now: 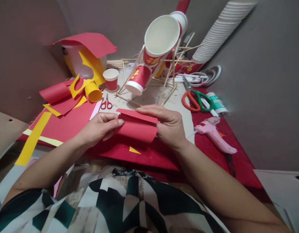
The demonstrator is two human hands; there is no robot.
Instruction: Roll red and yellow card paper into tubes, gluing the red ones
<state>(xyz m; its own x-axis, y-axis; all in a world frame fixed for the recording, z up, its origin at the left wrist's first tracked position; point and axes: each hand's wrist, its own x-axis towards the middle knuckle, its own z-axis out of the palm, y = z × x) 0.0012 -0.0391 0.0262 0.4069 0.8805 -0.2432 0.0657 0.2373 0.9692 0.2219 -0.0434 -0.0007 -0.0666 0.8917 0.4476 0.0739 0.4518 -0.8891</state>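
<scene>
Between my two hands a piece of red paper is held above the table's front part, its upper edge bent over into a fold or curl. My left hand pinches its left end between thumb and fingers. At the right end, my right hand grips the paper, fingers along the top edge and thumb hidden behind it. Small scissors with red handles lie beyond my left hand. Past the paper rises a structure of thin wooden sticks and red-and-white paper cups.
Red and yellow paper pieces cover the left side. A small paper cup stands at the back. To the right are large scissors, a pink glue gun and a white-and-green bottle. A tall cup stack leans against the wall.
</scene>
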